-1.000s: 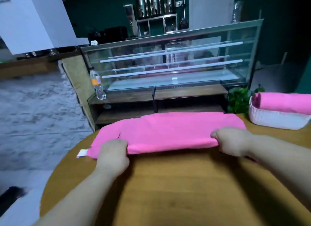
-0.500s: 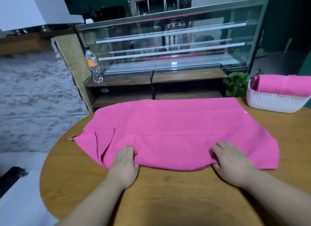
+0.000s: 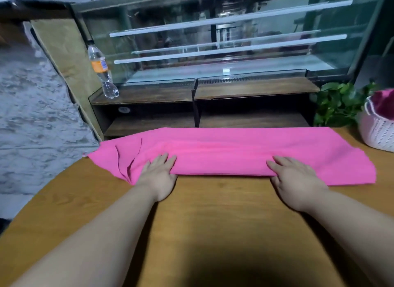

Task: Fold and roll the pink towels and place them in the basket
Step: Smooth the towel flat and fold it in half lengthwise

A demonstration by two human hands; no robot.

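A pink towel point(image 3: 230, 150) lies folded into a long band across the far side of the round wooden table point(image 3: 213, 222). Its left end is creased and its right corner sticks out toward me. My left hand point(image 3: 158, 175) rests flat on the towel's near edge left of the middle, fingers straight. My right hand point(image 3: 295, 180) presses flat on the same edge to the right. At the right edge stands a white woven basket point(image 3: 377, 133) with another pink towel point(image 3: 383, 103) inside it.
A glass display case point(image 3: 213, 47) with wooden shelves stands just behind the table. A plastic bottle point(image 3: 102, 73) sits on its left ledge. A green leafy plant point(image 3: 339, 105) is beside the basket. Grey floor lies to the left.
The towel was pulled toward me and spread, then folded away again into a narrower band. Both hands went from gripping its edge to lying flat on it. The camera tilted down.
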